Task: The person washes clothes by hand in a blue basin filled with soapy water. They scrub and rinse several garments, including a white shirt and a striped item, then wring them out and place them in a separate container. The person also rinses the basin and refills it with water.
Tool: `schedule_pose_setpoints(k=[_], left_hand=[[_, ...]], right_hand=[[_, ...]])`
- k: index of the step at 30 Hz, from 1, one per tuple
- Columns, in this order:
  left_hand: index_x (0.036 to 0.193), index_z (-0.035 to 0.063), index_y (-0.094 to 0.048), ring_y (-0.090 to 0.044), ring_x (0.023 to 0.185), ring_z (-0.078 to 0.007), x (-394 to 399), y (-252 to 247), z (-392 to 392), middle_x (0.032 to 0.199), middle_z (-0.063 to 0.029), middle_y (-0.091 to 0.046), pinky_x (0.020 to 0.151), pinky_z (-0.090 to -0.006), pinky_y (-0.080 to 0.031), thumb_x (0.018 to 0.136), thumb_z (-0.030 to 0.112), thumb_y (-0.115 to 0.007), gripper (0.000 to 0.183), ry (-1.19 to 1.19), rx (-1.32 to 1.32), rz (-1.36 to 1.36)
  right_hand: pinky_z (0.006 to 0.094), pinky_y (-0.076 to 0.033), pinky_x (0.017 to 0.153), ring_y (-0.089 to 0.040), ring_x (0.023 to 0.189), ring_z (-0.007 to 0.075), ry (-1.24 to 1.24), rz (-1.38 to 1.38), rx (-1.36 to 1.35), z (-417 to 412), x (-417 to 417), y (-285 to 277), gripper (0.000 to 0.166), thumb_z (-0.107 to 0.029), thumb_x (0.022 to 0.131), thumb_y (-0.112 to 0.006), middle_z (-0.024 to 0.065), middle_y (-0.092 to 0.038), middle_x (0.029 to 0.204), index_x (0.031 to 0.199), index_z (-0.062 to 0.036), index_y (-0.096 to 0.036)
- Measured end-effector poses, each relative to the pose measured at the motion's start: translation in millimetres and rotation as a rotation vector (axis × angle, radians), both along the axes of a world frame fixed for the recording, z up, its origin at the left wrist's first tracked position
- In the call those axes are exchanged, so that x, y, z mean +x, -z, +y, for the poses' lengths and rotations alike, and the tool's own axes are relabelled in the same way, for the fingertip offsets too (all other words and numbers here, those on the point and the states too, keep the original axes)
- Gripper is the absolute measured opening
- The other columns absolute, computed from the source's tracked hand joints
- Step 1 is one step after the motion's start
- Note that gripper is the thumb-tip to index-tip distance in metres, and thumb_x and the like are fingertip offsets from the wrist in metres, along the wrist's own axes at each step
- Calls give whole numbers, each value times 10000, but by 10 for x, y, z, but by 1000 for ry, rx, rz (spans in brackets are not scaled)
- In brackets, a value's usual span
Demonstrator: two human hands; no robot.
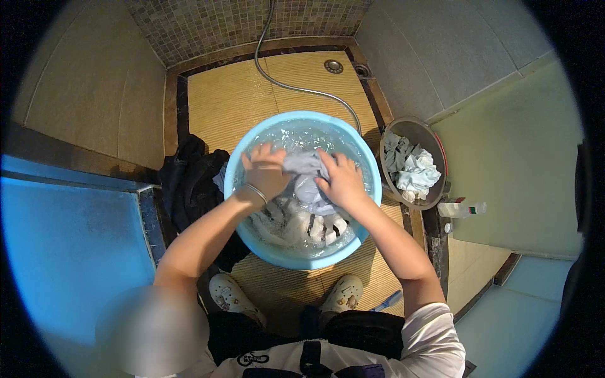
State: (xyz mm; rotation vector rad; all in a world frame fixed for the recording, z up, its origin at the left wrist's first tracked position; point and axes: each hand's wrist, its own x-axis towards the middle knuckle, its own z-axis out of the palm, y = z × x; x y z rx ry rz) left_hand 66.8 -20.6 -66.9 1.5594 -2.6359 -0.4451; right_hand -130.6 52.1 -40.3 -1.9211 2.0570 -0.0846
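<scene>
Between my feet and the shower hose stands a round light-blue plastic basin [246, 243] of water with wet clothes in it. My right hand [344, 182] grips a bunched pale grey-lilac cloth [307, 189], partly lifted at the water's surface. My left hand [267, 172], with a bracelet at the wrist, is at the cloth's left end with its fingers spread and blurred; whether it holds the cloth is unclear. White cloth with black stripes [326, 229] lies in the water nearer to me.
Dark clothes [189, 184] lie on the floor left of the basin. To the right stand a grey bucket [411, 124] of clothes and a clear plastic bottle [456, 209]. A metal shower hose [302, 88] crosses the tiles behind. A blue-handled brush [388, 301] lies by my right foot.
</scene>
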Motion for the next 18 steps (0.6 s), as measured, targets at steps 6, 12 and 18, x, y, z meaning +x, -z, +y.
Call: schedule_pose_setpoints(k=[6, 12, 18], left_hand=[[1264, 142, -567, -437, 1286, -416, -183, 474, 218, 1467, -205, -370, 1023, -616, -356, 804, 305, -668, 498, 14, 256, -63], [1224, 119, -604, -466, 1247, -389, -310, 828, 230, 1363, -231, -473, 995, -583, -384, 810, 287, -652, 449, -21, 140, -116], [1231, 95, -587, -482, 1235, -349, -317, 57, 184, 1314, -191, -511, 1025, -475, -399, 805, 186, -638, 438, -61, 5, 567]], right_hand=[[588, -298, 1081, -405, 1345, 334, -20, 165, 196, 52, -23, 834, 674, -328, 897, -601, 163, -399, 1471, 1491, -161, -330], [532, -287, 1121, -369, 1387, 315, -32, 182, 275, -91, -52, 1098, 786, -403, 808, -692, 147, -359, 1517, 1464, -123, -363], [473, -284, 1146, -326, 1402, 362, 156, -798, 51, -118, -46, 322, 1087, -418, 616, -865, 226, -336, 1493, 1470, -50, -302]])
